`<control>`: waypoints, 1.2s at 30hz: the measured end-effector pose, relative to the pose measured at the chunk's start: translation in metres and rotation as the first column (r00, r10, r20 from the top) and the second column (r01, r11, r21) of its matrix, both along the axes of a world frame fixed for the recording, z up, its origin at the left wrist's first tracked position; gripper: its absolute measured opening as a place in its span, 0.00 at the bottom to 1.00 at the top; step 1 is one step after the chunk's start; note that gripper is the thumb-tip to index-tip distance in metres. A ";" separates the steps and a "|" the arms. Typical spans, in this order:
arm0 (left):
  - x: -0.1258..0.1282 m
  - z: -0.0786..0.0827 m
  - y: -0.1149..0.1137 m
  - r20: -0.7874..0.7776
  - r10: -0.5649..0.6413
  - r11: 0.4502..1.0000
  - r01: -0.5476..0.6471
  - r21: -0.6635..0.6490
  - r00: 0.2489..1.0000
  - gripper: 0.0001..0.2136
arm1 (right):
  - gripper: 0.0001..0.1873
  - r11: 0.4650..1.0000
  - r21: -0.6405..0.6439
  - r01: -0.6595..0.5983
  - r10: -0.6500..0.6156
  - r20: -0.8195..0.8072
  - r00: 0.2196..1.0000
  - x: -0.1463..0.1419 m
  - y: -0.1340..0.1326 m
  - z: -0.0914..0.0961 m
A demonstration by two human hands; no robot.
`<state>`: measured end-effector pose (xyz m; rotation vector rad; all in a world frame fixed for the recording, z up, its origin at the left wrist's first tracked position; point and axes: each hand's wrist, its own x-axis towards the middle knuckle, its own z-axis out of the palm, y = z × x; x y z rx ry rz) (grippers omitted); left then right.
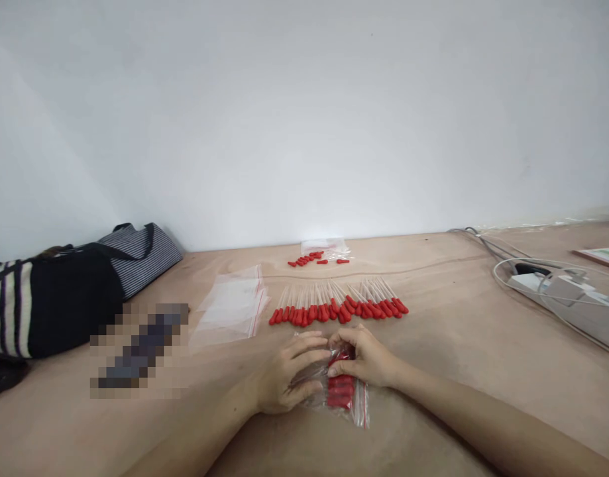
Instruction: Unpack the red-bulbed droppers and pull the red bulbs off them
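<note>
A clear zip bag lies in front of me with several red rubber bulbs showing inside it. My left hand grips the bag's left part, its thumb and fingers bent over the plastic. On the upper right side, my right hand pinches the bag close to the bulbs, thumb laid across them. The bag's red-striped zip edge points right. Just beyond both hands is a row of droppers with red bulbs toward me and thin clear stems pointing away.
Flat zip bags lie left of the row. Farther back are more droppers near the wall. Dark and striped bags stand at left beside a pixelated object. A power strip with cables sits at right.
</note>
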<state>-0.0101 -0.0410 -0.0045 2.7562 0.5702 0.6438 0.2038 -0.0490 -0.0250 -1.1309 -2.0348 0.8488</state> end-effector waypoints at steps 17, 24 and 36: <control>0.006 -0.030 -0.033 -0.031 0.437 0.899 -0.437 -0.010 0.899 0.21 | 0.13 0.945 0.065 0.321 -0.328 0.215 0.920 0.018 -0.022 0.001; 0.037 0.014 0.012 -0.048 0.185 0.973 -0.190 -0.130 0.982 0.16 | 0.09 0.931 0.024 0.364 -0.365 0.095 0.926 0.005 -0.013 0.000; 0.054 -0.002 0.027 0.125 0.139 0.973 -0.111 -0.204 0.982 0.07 | 0.08 0.971 0.194 0.137 -0.171 0.168 0.971 0.020 -0.021 0.002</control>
